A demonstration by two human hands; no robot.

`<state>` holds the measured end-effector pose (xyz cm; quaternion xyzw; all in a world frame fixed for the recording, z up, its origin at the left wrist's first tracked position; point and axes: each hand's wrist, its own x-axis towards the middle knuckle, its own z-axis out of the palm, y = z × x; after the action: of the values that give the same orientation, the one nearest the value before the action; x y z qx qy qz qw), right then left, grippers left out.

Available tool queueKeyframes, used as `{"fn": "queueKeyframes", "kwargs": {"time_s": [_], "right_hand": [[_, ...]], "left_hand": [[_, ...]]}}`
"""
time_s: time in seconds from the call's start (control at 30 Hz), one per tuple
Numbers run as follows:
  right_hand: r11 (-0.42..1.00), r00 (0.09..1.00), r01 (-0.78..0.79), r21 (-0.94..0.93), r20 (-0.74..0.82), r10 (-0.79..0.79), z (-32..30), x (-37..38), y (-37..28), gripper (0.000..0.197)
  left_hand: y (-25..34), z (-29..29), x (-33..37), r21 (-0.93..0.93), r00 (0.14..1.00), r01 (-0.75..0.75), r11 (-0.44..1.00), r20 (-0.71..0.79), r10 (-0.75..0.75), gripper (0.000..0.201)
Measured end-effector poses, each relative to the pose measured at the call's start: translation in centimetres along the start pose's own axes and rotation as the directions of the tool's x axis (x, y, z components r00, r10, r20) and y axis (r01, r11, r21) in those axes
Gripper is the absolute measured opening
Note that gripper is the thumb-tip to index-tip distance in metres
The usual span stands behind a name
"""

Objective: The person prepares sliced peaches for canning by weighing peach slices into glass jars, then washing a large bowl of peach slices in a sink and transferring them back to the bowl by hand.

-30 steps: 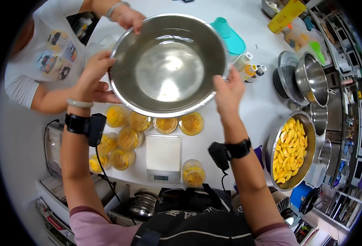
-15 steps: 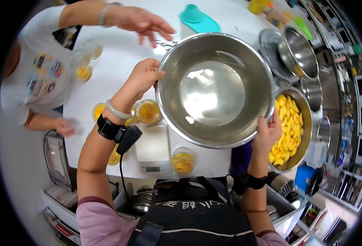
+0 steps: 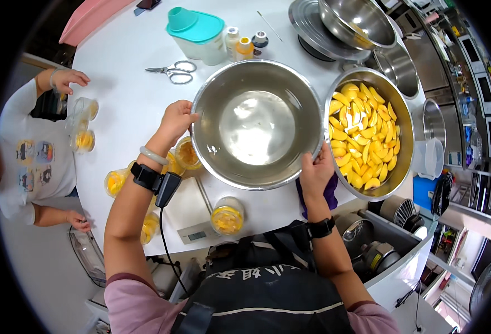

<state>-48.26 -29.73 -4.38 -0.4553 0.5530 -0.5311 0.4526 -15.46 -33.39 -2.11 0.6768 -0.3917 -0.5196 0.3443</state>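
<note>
My left hand [image 3: 174, 121] is closed on the left rim of a wide stainless steel basin [image 3: 256, 177], the thumb over the edge. My right hand [image 3: 316, 177] grips its right near rim. Clear liquid lies in the basin, with light glinting on it. Right beside it stands a larger steel bowl [image 3: 405, 145] full of yellow peach slices [image 3: 368, 133]. Below my right hand is a purple cloth [image 3: 330, 197]. Near my left wrist are a white kitchen scale [image 3: 187, 211] and a jar of yellow fruit [image 3: 188, 153]. Another fruit jar [image 3: 227, 216] stands by the table's near edge.
Scissors [image 3: 177, 72], a teal-lidded container [image 3: 198, 36] and small bottles [image 3: 245, 47] lie beyond the basin. A turntable [image 3: 320, 30] and steel bowls [image 3: 362, 22] stand far right. A co-worker's hand [image 3: 70, 80] is at the left, beside glass jars [image 3: 84, 139].
The basin, held in both my hands, has shifted left in the view, and the view itself has turned. The co-worker's hand has drawn back from the basin toward the left.
</note>
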Motion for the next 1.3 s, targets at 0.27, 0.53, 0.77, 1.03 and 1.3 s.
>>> {"fn": "queueKeyframes", "kwargs": {"time_s": [0.27,0.53,0.77,1.03,1.3], "right_hand": [[0.994,1.000,-0.007,-0.112,-0.026,0.004,-0.6,-0.3,4.0,0.042],[0.986,0.994,0.073,-0.148,0.086,-0.061,-2.7,0.4,3.9,0.050],[0.673,0.847,0.119,-0.730,0.428,0.315,-9.0,-1.5,-5.1,0.039],[0.671,0.954,0.101,-0.734,0.263,0.144,-26.5,13.0,-3.4,0.075],[0.645,0.613,-0.752,-0.140,0.213,0.761,-25.0,19.5,-0.8,0.083]], "left_hand": [[-2.2,0.6,0.4,0.025,0.998,0.060,0.998,0.012,-0.060,0.015],[-2.1,1.3,-0.1,0.134,0.998,0.048,0.990,0.025,-0.052,0.022],[1.0,3.8,-4.6,0.665,0.833,-0.382,0.642,-0.052,0.550,0.054],[9.1,22.6,-11.7,-0.051,0.846,-0.447,0.893,0.300,0.440,0.065],[9.7,37.1,-2.0,-0.460,0.927,0.375,0.805,0.215,-0.308,0.061]]}}
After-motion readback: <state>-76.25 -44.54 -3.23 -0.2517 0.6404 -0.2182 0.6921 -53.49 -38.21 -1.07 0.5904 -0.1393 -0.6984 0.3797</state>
